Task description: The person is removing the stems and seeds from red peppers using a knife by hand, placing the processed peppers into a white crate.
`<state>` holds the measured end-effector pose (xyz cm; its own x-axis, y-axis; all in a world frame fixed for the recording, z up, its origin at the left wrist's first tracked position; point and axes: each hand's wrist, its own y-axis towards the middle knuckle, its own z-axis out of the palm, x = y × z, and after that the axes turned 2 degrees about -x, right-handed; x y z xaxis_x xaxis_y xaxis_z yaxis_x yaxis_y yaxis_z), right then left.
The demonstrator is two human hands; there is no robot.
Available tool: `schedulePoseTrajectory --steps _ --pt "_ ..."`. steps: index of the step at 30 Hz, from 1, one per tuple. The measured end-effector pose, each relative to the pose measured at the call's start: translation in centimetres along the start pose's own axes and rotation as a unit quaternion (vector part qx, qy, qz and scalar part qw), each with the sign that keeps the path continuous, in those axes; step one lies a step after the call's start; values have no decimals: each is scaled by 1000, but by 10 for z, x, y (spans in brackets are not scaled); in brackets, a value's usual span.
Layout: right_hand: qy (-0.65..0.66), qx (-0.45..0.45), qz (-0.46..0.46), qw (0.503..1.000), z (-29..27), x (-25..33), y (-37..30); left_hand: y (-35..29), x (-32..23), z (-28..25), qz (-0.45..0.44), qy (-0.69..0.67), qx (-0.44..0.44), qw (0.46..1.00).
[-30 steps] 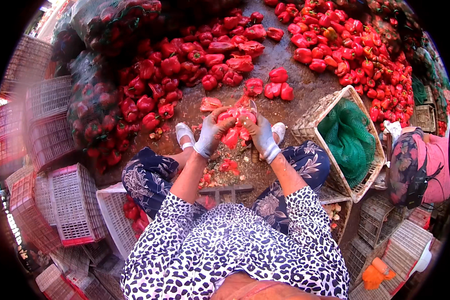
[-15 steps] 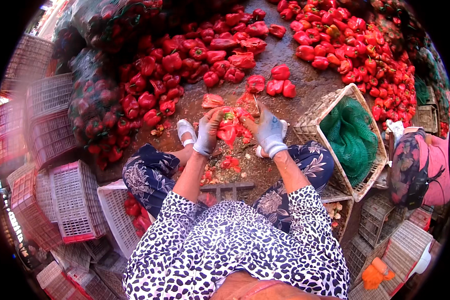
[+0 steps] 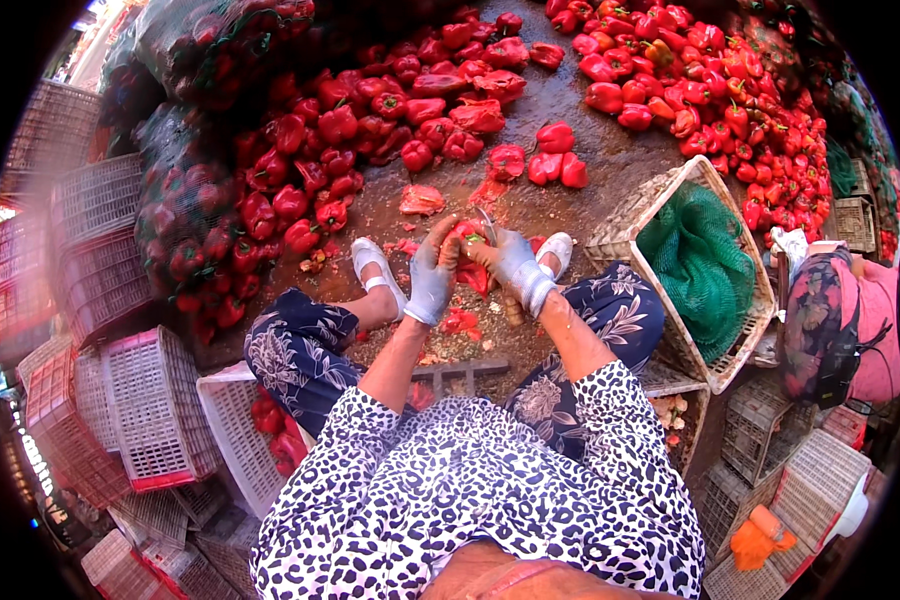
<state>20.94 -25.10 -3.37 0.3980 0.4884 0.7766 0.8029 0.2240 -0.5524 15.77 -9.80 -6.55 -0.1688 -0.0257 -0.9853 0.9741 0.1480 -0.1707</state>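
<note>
My left hand (image 3: 434, 268), in a dirty grey-white work glove, is closed around a red bell pepper (image 3: 475, 275) held low between my feet. My right hand (image 3: 515, 268), gloved the same way, grips a small knife whose thin blade (image 3: 487, 224) rises beside the pepper's green stem end. A brown piece that looks like the knife's handle shows below the right palm. The fingers of both hands meet at the pepper and hide part of it. Torn red pepper scraps (image 3: 459, 321) and pale seeds litter the ground underneath. A split-open pepper (image 3: 422, 200) lies just beyond my left hand.
Red peppers are heaped at the far left (image 3: 340, 125) and far right (image 3: 730, 130). A crate (image 3: 705, 165) with green netting stands to my right, a white crate (image 3: 235, 420) with peppers to my left. Stacked crates (image 3: 160, 400) and filled net bags (image 3: 185, 200) line the left side.
My hands have drawn closer together and slightly toward me. The pepper, spread with flesh hanging before, now appears more compact between them, and the blade has shifted left toward it.
</note>
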Motion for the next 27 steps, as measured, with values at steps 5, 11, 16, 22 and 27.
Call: schedulePoseTrajectory --steps 5,11,16,22,27 --pt "161 80 19 984 3 5 -12 5 1 -7 101 100 -5 990" --pt "88 29 -72 993 -8 14 -18 7 -17 0 -14 -115 29 993" --pt "203 139 -29 969 -17 25 -29 11 -24 -22 -40 -141 81 986" --pt "321 26 -136 937 -50 53 -41 33 -69 -95 102 -46 1 994" --pt "328 -168 -178 912 -90 57 -69 -26 -162 -250 179 77 -182 964"
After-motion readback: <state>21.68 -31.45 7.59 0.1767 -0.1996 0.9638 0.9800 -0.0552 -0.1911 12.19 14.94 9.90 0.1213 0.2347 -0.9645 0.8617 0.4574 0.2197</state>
